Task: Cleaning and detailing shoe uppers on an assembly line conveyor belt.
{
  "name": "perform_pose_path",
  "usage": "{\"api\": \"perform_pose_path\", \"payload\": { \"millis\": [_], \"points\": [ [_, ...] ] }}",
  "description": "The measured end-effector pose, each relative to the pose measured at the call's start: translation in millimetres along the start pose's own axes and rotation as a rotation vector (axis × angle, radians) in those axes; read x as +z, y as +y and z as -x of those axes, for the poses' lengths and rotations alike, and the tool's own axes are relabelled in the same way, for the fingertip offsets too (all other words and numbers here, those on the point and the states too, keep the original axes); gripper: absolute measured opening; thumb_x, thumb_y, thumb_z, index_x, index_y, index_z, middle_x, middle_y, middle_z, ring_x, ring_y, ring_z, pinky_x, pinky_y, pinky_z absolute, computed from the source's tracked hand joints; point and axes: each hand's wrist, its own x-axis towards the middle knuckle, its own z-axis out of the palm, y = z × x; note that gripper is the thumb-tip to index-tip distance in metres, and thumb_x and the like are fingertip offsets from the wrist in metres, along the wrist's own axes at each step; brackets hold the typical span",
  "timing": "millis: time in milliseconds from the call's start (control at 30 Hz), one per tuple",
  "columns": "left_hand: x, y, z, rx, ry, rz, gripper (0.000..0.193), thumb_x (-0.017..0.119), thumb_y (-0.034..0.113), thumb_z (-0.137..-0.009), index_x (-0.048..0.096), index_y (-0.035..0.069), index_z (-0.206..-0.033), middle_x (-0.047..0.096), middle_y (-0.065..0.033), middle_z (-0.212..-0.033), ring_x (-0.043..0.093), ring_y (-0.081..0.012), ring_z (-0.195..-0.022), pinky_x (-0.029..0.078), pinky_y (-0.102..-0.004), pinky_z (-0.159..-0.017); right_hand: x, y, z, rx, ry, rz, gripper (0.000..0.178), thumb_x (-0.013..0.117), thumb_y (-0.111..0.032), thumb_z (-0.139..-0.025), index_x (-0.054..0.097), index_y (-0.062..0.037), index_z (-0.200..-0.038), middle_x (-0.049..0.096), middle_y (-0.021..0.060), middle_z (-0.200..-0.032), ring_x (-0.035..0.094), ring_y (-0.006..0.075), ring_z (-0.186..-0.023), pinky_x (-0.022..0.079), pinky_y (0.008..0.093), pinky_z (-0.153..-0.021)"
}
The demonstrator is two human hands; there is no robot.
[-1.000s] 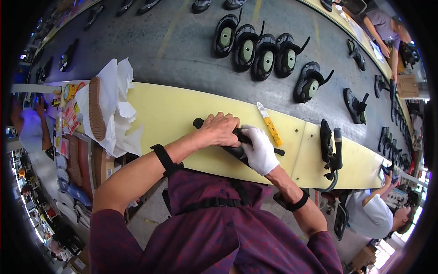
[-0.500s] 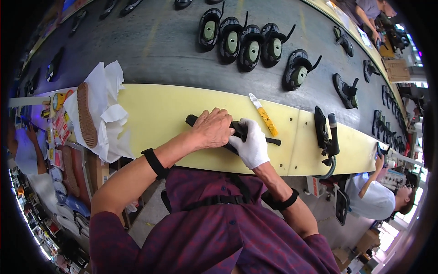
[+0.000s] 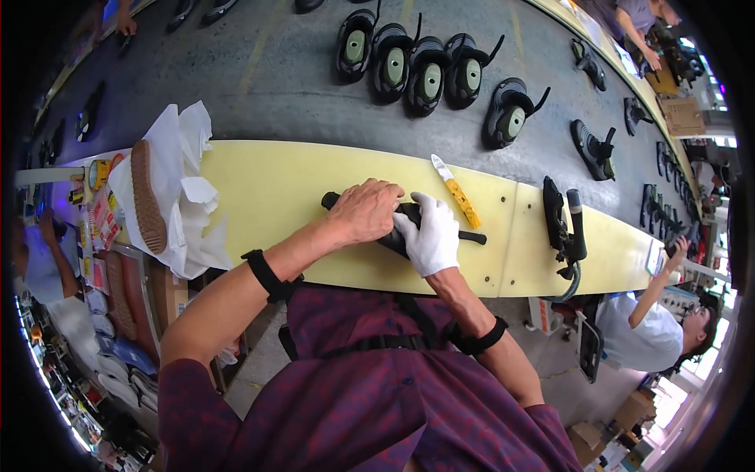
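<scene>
Both hands are on a black shoe [image 3: 391,243] that lies on the pale yellow worktable [image 3: 267,185] in front of me. My left hand [image 3: 366,210], bare, curls over it with bent fingers. A white glove covers my right hand [image 3: 433,236], whose fingers and thumb grip the shoe close beside the left fingertips. Much of the shoe is hidden beneath the hands; a dark rounded end shows past the left hand, and a black strap sticks out to the right. Beyond my right hand lies a knife with a yellow handle [image 3: 462,204].
A dark conveyor belt [image 3: 275,94] runs behind the table, carrying several black shoes [image 3: 429,77]. To the left, a brown sole [image 3: 148,197] rests on white paper [image 3: 189,157]. A black-handled tool [image 3: 576,224] and another black shoe [image 3: 554,211] are at the right. Co-workers sit farther off.
The shoes on the belt have shifted slightly left. My right hand has tilted a little, still on the shoe. The co-worker at right has raised an arm; another hand shows at top left.
</scene>
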Motion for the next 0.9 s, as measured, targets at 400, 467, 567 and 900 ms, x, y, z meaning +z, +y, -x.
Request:
{"api": "perform_pose_path", "payload": {
  "millis": [400,467,567,900],
  "points": [
    [-18.4,16.5,10.0,-0.103,-0.116,-0.291,0.053,0.068,0.046,-0.096,0.074,-0.001,-0.120,0.072,-0.0220,-0.124,0.066,-0.0372,-0.122,0.045,-0.0530,-0.106,1.8,12.8,-2.1,-0.014,0.046,-0.168,0.033,0.080,-0.031,-0.094,0.071,-0.0060,-0.114,0.068,0.0215,-0.106,0.064,0.0420,-0.102,0.049,0.0526,-0.088],
    [-18.7,22.9,6.3,-0.195,-0.154,-0.288,0.057,0.070,0.050,-0.093,0.074,0.001,-0.121,0.073,-0.0207,-0.124,0.067,-0.0360,-0.121,0.045,-0.0540,-0.106,0.6,15.2,-2.8,-0.032,0.058,-0.187,0.032,0.081,-0.031,-0.093,0.072,-0.0054,-0.112,0.069,0.0205,-0.104,0.066,0.0411,-0.099,0.051,0.0518,-0.087],
    [-12.9,19.8,5.3,-0.186,-0.108,-0.240,0.058,0.072,0.052,-0.091,0.075,0.003,-0.122,0.074,-0.0207,-0.122,0.068,-0.0365,-0.119,0.045,-0.0533,-0.107,-7.1,18.5,-9.2,0.005,0.028,-0.335,0.028,0.081,-0.026,-0.091,0.075,-0.0029,-0.105,0.070,0.0187,-0.099,0.069,0.0378,-0.094,0.054,0.0482,-0.084],
    [-16.3,38.4,-3.1,-0.341,-0.136,-0.225,0.062,0.076,0.055,-0.086,0.077,0.005,-0.121,0.077,-0.0188,-0.122,0.070,-0.0352,-0.119,0.046,-0.0510,-0.107,-37.2,32.1,-44.8,-0.150,-0.159,-0.464,0.015,0.078,-0.015,-0.089,0.076,-0.0005,-0.092,0.065,0.0175,-0.088,0.066,0.0356,-0.086,0.053,0.0446,-0.077]
  ]
}}
